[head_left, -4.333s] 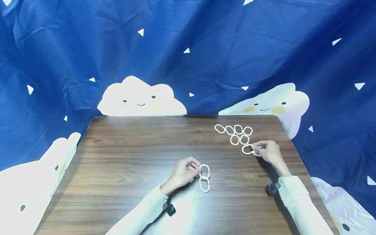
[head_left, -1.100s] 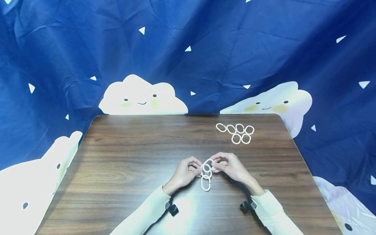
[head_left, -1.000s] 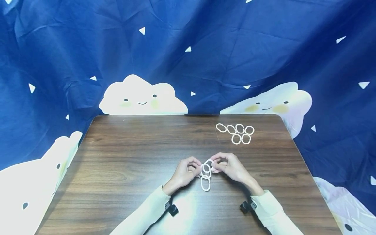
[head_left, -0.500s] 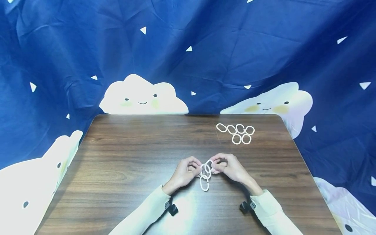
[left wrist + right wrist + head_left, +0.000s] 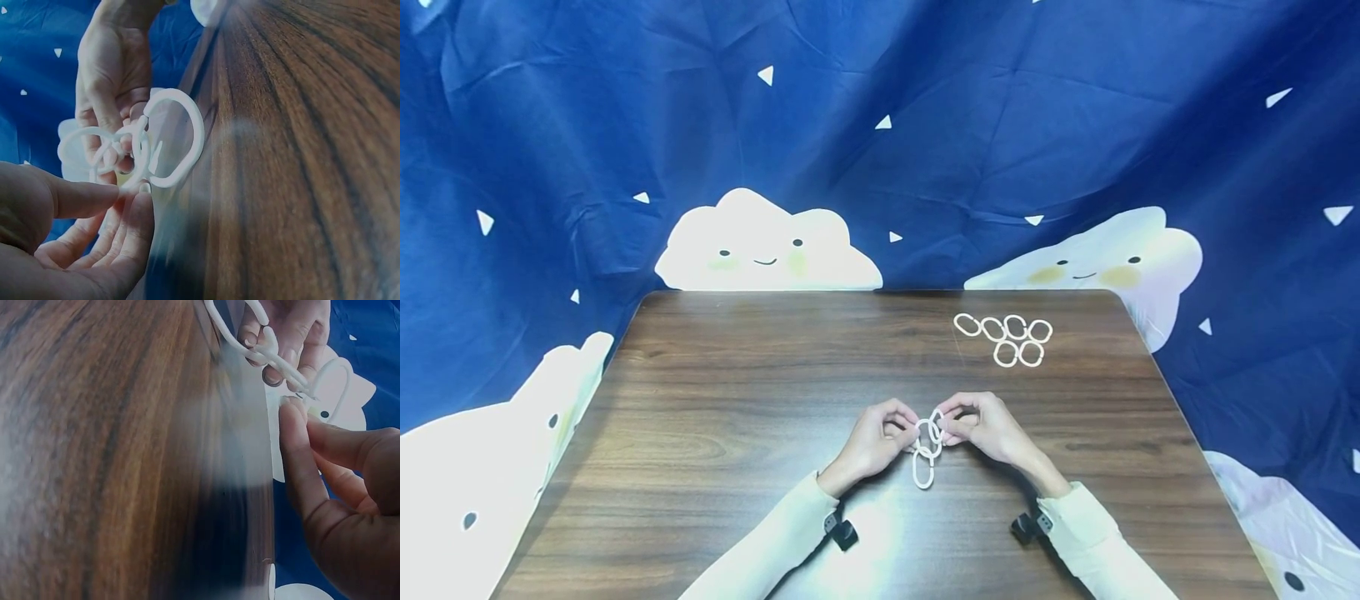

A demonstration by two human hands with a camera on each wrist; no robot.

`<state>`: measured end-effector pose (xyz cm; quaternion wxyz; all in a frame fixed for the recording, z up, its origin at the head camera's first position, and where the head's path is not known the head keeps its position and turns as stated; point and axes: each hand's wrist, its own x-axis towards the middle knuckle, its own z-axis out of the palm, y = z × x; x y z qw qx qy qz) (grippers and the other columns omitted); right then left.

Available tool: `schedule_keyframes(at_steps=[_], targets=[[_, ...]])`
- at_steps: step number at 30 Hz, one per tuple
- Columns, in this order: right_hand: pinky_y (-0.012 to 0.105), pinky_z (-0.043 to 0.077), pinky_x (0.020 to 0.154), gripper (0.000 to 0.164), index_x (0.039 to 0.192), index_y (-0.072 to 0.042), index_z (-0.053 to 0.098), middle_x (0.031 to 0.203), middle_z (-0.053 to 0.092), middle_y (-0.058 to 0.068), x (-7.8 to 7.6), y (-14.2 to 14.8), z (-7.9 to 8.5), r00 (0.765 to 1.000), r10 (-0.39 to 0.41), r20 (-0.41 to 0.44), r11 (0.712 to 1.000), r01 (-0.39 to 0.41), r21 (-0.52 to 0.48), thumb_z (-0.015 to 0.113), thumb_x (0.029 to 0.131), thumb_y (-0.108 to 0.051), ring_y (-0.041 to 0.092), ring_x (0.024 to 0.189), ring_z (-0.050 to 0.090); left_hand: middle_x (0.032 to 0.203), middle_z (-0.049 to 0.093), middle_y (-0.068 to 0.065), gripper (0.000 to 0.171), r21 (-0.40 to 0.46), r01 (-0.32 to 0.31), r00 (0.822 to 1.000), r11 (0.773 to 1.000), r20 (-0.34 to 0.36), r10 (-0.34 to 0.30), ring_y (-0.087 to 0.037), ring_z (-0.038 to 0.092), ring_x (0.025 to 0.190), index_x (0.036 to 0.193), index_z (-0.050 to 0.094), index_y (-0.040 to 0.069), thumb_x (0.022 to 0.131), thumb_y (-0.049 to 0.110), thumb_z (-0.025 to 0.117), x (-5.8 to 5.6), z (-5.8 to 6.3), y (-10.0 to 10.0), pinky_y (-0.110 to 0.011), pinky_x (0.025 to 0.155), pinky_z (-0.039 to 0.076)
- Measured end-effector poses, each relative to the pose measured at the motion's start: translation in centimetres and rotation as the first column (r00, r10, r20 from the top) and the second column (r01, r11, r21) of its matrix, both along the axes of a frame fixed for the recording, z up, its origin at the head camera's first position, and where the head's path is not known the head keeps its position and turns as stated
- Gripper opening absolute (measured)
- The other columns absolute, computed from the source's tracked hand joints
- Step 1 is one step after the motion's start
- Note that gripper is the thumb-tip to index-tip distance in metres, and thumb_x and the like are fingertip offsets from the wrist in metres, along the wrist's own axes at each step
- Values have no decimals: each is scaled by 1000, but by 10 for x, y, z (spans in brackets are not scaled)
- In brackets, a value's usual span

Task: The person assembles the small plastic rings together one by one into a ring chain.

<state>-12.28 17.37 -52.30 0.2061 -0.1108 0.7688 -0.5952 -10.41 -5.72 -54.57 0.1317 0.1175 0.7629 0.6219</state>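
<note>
Thumb and fingers of my left hand (image 5: 874, 439) pinch a white plastic chain link (image 5: 925, 421) from its left side, raised over the table in front of me. From that link hangs a second white link (image 5: 922, 487), hooked through its lower end; the left wrist view shows this hanging link (image 5: 198, 134) large and close. My right hand (image 5: 990, 427) pinches a third white link (image 5: 932, 430), which stands steeply and crosses the right side of the left hand's link. Whether it passes through fully is hard to tell. Fingertips partly cover both pinched links.
Several loose white links (image 5: 1006, 366) lie flat in a cluster near the far right of the brown wooden table (image 5: 760, 358). Behind the table's far edge hangs a blue curtain (image 5: 940, 150) with clouds and triangles. Small black cameras (image 5: 844, 534) sit on both wrists.
My right hand has carried one link from the cluster to the left hand's links. Over the last second that link has turned steeper and shifted right; the left hand has stayed nearly still.
</note>
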Motion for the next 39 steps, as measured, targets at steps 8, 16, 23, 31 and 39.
schedule_keyframes(at_steps=[8, 16, 23, 31, 39], targets=[[32, 67, 74, 21, 115, 10, 70, 99, 72, 26, -1, -1, 0, 1000, -23, -8, 999, 23, 44, 70, 95, 3, 15, 78, 78, 93, 75, -23, 13, 7, -7, 1000, 1000, 15, 7, -41, 76, 81, 105, 68, -4, 93, 0, 72, 0, -1, 1, -42, 72, 66], [25, 66, 72, 17, 108, 2, 76, 93, 75, 16, -6, -3, 1, 993, -38, -109, 986, 55, 159, 76, 92, -1, 10, 76, 76, 93, 77, -19, 13, -39, 1, 1000, 999, -17, -2, -30, 77, 78, 105, 70, 0, 93, -2, 70, -6, 3, 4, -21, 67, 61], [28, 66, 71, 22, 114, 2, 75, 93, 79, 18, -4, -5, -1, 990, -54, -132, 987, 74, 146, 75, 93, -3, 15, 78, 78, 91, 77, -14, 12, -73, -13, 999, 997, -43, 10, -15, 73, 74, 103, 71, 3, 92, 0, 70, -3, 1, 4, -15, 65, 55], [30, 65, 71, 28, 123, 1, 72, 101, 78, 20, -7, -6, -1, 977, -66, -200, 985, 97, 145, 72, 96, -5, 22, 84, 76, 93, 77, -13, 13, -96, -12, 999, 995, -48, 7, -10, 72, 75, 105, 72, 4, 93, 4, 72, -4, -1, 4, -16, 66, 57], [23, 64, 74, 24, 117, 3, 71, 100, 76, 23, -11, -5, -1, 972, -107, -211, 986, 132, 106, 75, 93, -2, 25, 84, 76, 95, 78, -11, 12, -127, -14, 1000, 992, -26, 11, -18, 75, 79, 107, 73, 6, 96, 11, 70, -6, 1, 3, -16, 67, 57]])
